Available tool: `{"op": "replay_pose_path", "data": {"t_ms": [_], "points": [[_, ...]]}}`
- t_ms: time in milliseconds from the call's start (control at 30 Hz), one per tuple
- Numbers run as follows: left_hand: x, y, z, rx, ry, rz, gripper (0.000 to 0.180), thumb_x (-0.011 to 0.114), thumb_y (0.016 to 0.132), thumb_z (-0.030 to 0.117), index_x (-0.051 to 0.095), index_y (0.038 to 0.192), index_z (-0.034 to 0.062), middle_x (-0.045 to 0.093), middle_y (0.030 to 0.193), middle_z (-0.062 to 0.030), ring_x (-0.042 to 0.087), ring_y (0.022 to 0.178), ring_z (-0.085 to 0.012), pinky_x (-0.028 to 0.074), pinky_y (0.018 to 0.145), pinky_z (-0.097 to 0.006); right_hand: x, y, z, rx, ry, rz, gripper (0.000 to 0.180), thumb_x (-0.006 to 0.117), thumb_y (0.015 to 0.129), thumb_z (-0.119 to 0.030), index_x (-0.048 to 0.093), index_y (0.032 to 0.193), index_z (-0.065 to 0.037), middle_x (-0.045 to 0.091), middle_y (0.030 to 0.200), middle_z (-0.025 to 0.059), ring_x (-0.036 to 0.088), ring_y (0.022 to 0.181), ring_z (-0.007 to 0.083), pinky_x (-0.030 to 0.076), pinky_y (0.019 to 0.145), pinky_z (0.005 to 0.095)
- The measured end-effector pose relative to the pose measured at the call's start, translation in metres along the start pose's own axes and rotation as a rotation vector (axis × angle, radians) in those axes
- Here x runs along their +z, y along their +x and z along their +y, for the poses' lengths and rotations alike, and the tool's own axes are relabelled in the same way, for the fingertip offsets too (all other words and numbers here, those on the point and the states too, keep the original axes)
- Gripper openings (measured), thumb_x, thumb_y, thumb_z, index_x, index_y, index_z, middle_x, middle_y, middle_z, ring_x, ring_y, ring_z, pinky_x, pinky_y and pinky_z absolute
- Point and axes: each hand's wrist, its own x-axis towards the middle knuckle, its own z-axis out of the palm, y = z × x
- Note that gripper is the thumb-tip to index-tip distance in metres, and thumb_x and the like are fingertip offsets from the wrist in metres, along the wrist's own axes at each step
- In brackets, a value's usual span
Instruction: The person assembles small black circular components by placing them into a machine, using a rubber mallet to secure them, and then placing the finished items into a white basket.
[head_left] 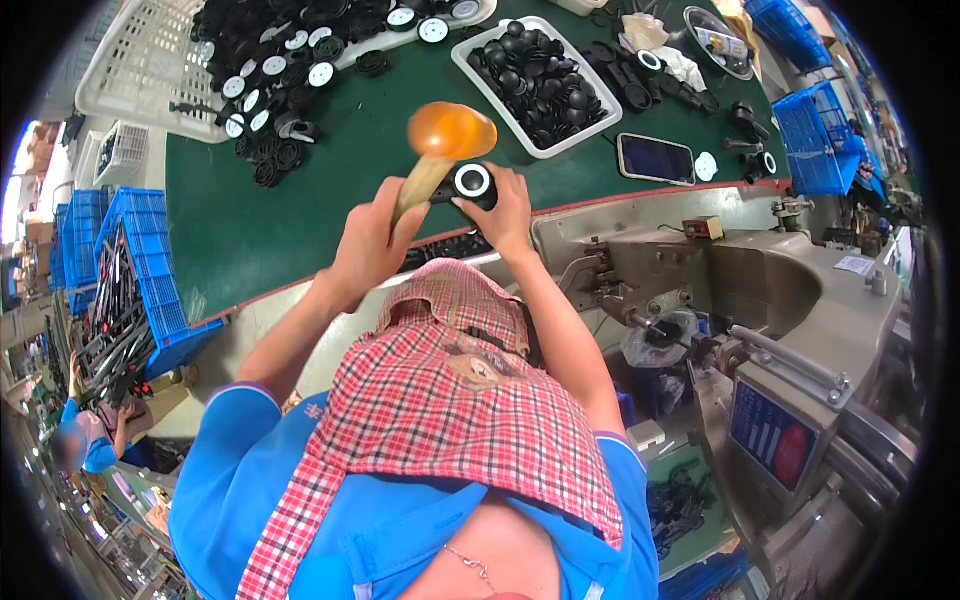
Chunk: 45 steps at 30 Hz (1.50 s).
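Observation:
My left hand (378,240) is wrapped round the wooden handle of a mallet (450,132). Its rounded, glossy orange head is raised above the green tabletop (330,190). Just right of the handle, my right hand (508,212) grips a small black plastic part (484,197) near the table's front edge. A white ring with a black centre faces up on this part. The mallet handle and my fingers hide some of it, so I cannot tell its full shape. Mallet head and part appear apart.
Beyond my hands stands a white tray (541,152) of black domed pieces. Black parts with white discs (321,75) are heaped at the far left. A phone (655,160) lies to the right. A metal machine (780,290) stands at my right, blue crates (150,260) at left.

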Motion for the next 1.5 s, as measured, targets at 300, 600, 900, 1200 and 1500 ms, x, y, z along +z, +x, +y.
{"op": "replay_pose_path", "data": {"t_ms": [300,600,900,1200,1500], "points": [[0.011,0.042,-0.073,0.013,0.405,0.041,0.033,0.059,0.095,0.035,0.050,0.108,0.0056,0.063,0.074,-0.0242,0.061,0.069,-0.0464,0.045,0.056,-0.053,-0.009,0.001,-0.008,0.078,0.054,0.018,0.057,0.086,0.062,-0.023,0.062,0.109,-0.003,0.062,0.103,0.0139,0.057,0.098,0.0341,0.047,0.086,0.0426],[0.027,0.112,-0.148,0.004,0.651,0.103,0.035,0.060,0.092,0.036,0.060,0.108,0.0049,0.064,0.102,-0.0191,0.062,0.094,-0.0394,0.050,0.077,-0.050,-0.030,-0.115,0.026,0.913,0.176,-0.511,0.059,0.078,0.073,-0.050,0.071,0.098,0.003,0.071,0.082,0.0115,0.067,0.074,0.0173,0.053,0.072,0.0343],[0.035,0.130,-0.171,0.490,0.853,0.256,0.052,0.060,0.094,0.040,0.055,0.121,-0.0042,0.058,0.112,-0.0255,0.056,0.102,-0.0421,0.046,0.085,-0.049,-0.083,-0.202,0.038,0.684,0.242,0.005,0.060,0.072,0.083,-0.041,0.061,0.122,0.004,0.070,0.107,0.0166,0.068,0.095,0.0226,0.053,0.081,0.0352],[0.153,0.017,-0.079,0.665,0.429,-0.038,0.044,0.061,0.094,0.022,0.052,0.127,-0.0043,0.054,0.121,-0.0243,0.049,0.116,-0.0389,0.038,0.101,-0.044,-0.292,-0.625,-0.081,1.928,-0.938,-0.002,0.042,0.070,0.080,-0.030,0.061,0.111,-0.002,0.062,0.115,0.0231,0.061,0.105,0.0430,0.052,0.086,0.0495],[0.221,-0.073,0.000,0.682,0.205,-0.404,0.033,0.062,0.090,0.012,0.056,0.119,-0.0021,0.056,0.118,-0.0198,0.055,0.109,-0.0370,0.043,0.096,-0.042,-0.274,-0.676,-0.085,1.417,-1.008,0.249,0.043,0.077,0.073,-0.022,0.053,0.106,-0.010,0.062,0.095,0.0126,0.059,0.093,0.0352,0.049,0.083,0.0424]]}}
